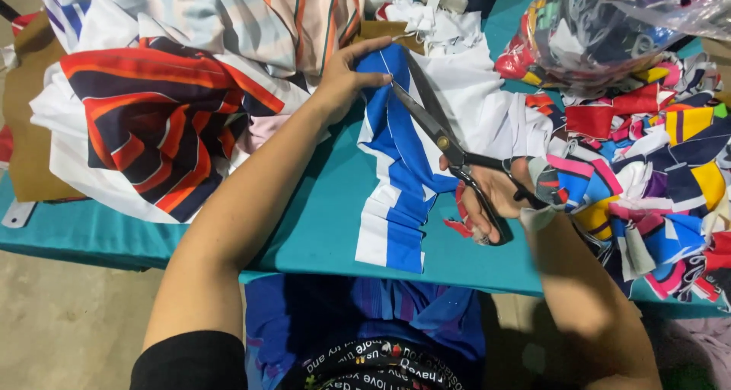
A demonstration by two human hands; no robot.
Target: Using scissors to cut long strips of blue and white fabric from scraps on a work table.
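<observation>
A person cuts cloth at a teal table (320,230), 2 bare hands at work. The left hand (343,78) lies flat on the upper end of a blue-and-white striped fabric piece (396,177), fingers (365,51) narrow and stretched forward, thumb pressing the cloth just beside the blades. The right hand (487,196) grips the dark handles of a pair of large black scissors (434,123), fingers threaded through the loops and closed around them; the blades point away from that hand and rest on the fabric, their tips close to the left thumb. The striped piece runs from under the left fingers down to the near table edge. Beyond the left fingers sits a heap of red, navy and white striped cloth (152,123). Past the right hand's knuckles lies a pile of multicoloured scraps (655,177), with a clear plastic bag of scraps (601,24) above it.
</observation>
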